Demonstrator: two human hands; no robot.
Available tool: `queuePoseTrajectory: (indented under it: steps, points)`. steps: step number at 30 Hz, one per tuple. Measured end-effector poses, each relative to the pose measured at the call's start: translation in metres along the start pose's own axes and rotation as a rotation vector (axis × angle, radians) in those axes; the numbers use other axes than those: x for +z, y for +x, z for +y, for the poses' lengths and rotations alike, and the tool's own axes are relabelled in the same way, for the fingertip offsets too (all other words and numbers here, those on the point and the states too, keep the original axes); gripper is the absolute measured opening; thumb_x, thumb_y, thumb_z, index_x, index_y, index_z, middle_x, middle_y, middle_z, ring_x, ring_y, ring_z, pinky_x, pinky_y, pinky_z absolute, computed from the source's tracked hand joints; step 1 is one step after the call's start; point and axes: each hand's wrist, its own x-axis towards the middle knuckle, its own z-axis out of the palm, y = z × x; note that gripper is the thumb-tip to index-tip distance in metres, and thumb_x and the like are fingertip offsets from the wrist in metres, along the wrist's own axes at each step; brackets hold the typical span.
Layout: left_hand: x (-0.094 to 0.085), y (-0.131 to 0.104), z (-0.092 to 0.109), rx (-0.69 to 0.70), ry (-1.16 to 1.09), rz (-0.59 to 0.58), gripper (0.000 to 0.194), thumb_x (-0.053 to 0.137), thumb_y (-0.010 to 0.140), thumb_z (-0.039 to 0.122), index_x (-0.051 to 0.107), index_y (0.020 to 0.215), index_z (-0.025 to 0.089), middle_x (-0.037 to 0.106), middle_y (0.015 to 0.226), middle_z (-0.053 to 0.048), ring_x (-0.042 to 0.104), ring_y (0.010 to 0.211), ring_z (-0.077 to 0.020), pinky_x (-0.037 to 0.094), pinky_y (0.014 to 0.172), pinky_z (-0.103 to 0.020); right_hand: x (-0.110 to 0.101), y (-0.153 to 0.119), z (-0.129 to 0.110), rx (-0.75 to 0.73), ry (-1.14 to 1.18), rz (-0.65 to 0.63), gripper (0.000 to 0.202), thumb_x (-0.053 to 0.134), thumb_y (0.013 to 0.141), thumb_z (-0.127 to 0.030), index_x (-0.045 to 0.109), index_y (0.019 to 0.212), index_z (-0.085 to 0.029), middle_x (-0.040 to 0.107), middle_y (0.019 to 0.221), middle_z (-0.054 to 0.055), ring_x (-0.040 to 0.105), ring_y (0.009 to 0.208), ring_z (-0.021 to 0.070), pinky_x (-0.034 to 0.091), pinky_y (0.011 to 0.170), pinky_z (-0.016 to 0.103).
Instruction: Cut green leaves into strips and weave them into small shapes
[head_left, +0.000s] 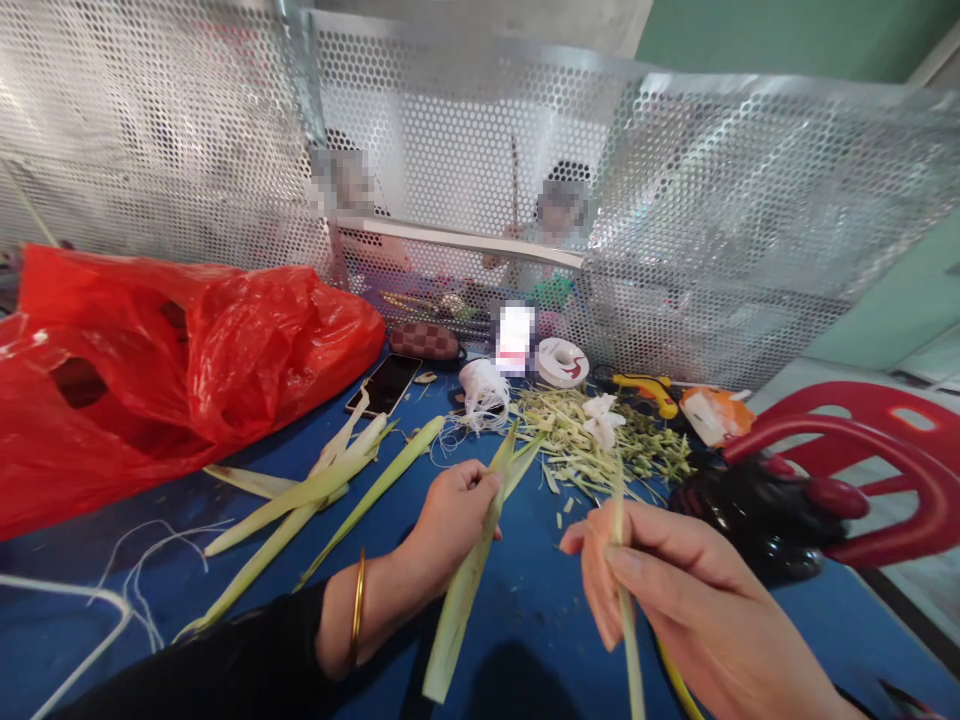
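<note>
My left hand (454,505), with a gold bangle on its wrist, is closed around a long pale-green husk leaf (461,610). The leaf splits into pointed tips above my fingers, and its broad end hangs toward me. My right hand (686,590) pinches a narrow, pale-green strip (630,640) between thumb and fingers; it stands nearly upright. More husk leaves (300,505) lie crossed on the blue table (540,560), left of my left hand. Beyond my hands is a heap of cut green scraps (570,440) with a crumpled white piece (602,422) on top.
A red plastic bag (247,340) fills the far left. Along the back are a phone (386,385), a checkered pouch (425,342), white string (484,395), a spool (562,362) and a lit screen (515,335). Perforated metal screening (465,150) stands behind. A red chair (900,430) is right.
</note>
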Motion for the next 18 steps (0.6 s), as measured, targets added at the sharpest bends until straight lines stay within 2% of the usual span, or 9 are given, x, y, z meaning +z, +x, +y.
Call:
queuePoseTrajectory:
  steps: [3, 5, 8, 9, 12, 14, 15, 16, 18]
  points:
    - [0.001, -0.002, 0.004, -0.033, -0.074, -0.026, 0.022, 0.05, 0.084, 0.03, 0.044, 0.065, 0.02, 0.05, 0.047, 0.007, 0.046, 0.037, -0.0074, 0.032, 0.043, -0.02, -0.011, 0.009, 0.0, -0.087, -0.171, 0.128, 0.034, 0.054, 0.089, -0.038, 0.058, 0.059, -0.023, 0.059, 0.056, 0.001, 0.056, 0.061, 0.0182, 0.044, 0.071, 0.033]
    - [0.002, -0.004, 0.006, -0.035, -0.112, -0.059, 0.023, 0.051, 0.084, 0.031, 0.045, 0.065, 0.02, 0.054, 0.052, 0.006, 0.049, 0.039, -0.0072, 0.034, 0.045, -0.021, -0.025, 0.022, 0.009, -0.117, -0.419, 0.265, 0.037, 0.052, 0.09, -0.039, 0.053, 0.057, -0.022, 0.058, 0.059, 0.0, 0.055, 0.062, 0.0174, 0.042, 0.067, 0.031]
    - [0.004, -0.008, 0.008, -0.054, -0.161, -0.095, 0.024, 0.054, 0.084, 0.032, 0.047, 0.065, 0.019, 0.056, 0.056, 0.004, 0.052, 0.041, -0.0078, 0.036, 0.048, -0.022, -0.05, 0.045, 0.031, -0.065, -0.823, 0.367, 0.038, 0.044, 0.091, -0.037, 0.047, 0.056, -0.023, 0.055, 0.055, -0.001, 0.054, 0.057, 0.0172, 0.042, 0.064, 0.031]
    - [0.004, -0.009, 0.008, -0.063, -0.175, -0.102, 0.024, 0.055, 0.083, 0.033, 0.047, 0.065, 0.019, 0.056, 0.056, 0.004, 0.052, 0.042, -0.0082, 0.037, 0.049, -0.023, -0.057, 0.051, 0.039, -0.053, -0.868, 0.384, 0.036, 0.045, 0.089, -0.036, 0.047, 0.055, -0.023, 0.055, 0.054, 0.0, 0.054, 0.057, 0.0179, 0.041, 0.062, 0.031]
    - [0.005, -0.011, 0.008, -0.084, -0.214, -0.093, 0.023, 0.059, 0.08, 0.033, 0.049, 0.064, 0.019, 0.056, 0.055, 0.003, 0.053, 0.046, -0.0093, 0.037, 0.05, -0.023, -0.064, 0.058, 0.052, -0.072, -0.963, 0.497, 0.016, 0.053, 0.084, -0.033, 0.061, 0.081, -0.02, 0.064, 0.076, 0.007, 0.058, 0.068, 0.0232, 0.04, 0.065, 0.035]
    - [0.006, -0.012, 0.008, -0.088, -0.243, -0.076, 0.024, 0.061, 0.078, 0.035, 0.049, 0.065, 0.019, 0.053, 0.053, 0.004, 0.049, 0.045, -0.0087, 0.035, 0.049, -0.023, -0.055, 0.054, 0.052, -0.153, -0.988, 0.569, 0.028, 0.058, 0.082, -0.035, 0.06, 0.104, -0.017, 0.064, 0.097, 0.013, 0.059, 0.081, 0.0271, 0.041, 0.07, 0.037]
    - [0.006, -0.013, 0.007, -0.08, -0.26, -0.069, 0.025, 0.063, 0.077, 0.036, 0.05, 0.065, 0.019, 0.051, 0.051, 0.005, 0.045, 0.044, -0.0078, 0.033, 0.047, -0.022, -0.046, 0.05, 0.051, -0.186, -0.963, 0.55, 0.033, 0.059, 0.082, -0.037, 0.059, 0.109, -0.017, 0.064, 0.101, 0.014, 0.059, 0.084, 0.0277, 0.042, 0.072, 0.037]
    - [0.006, -0.014, 0.007, -0.065, -0.28, -0.063, 0.027, 0.065, 0.075, 0.038, 0.05, 0.064, 0.019, 0.047, 0.049, 0.006, 0.041, 0.043, -0.0068, 0.03, 0.045, -0.022, -0.036, 0.046, 0.048, -0.182, -0.88, 0.462, 0.031, 0.06, 0.083, -0.04, 0.06, 0.107, -0.019, 0.065, 0.098, 0.011, 0.06, 0.084, 0.0264, 0.043, 0.073, 0.037]
    - [0.007, -0.016, 0.008, -0.022, -0.334, -0.053, 0.03, 0.069, 0.072, 0.039, 0.049, 0.062, 0.018, 0.041, 0.048, 0.008, 0.034, 0.042, -0.0049, 0.027, 0.043, -0.02, -0.012, 0.036, 0.045, 0.001, -0.603, 0.132, 0.019, 0.058, 0.085, -0.04, 0.063, 0.088, -0.022, 0.066, 0.079, 0.003, 0.06, 0.074, 0.0204, 0.046, 0.067, 0.032]
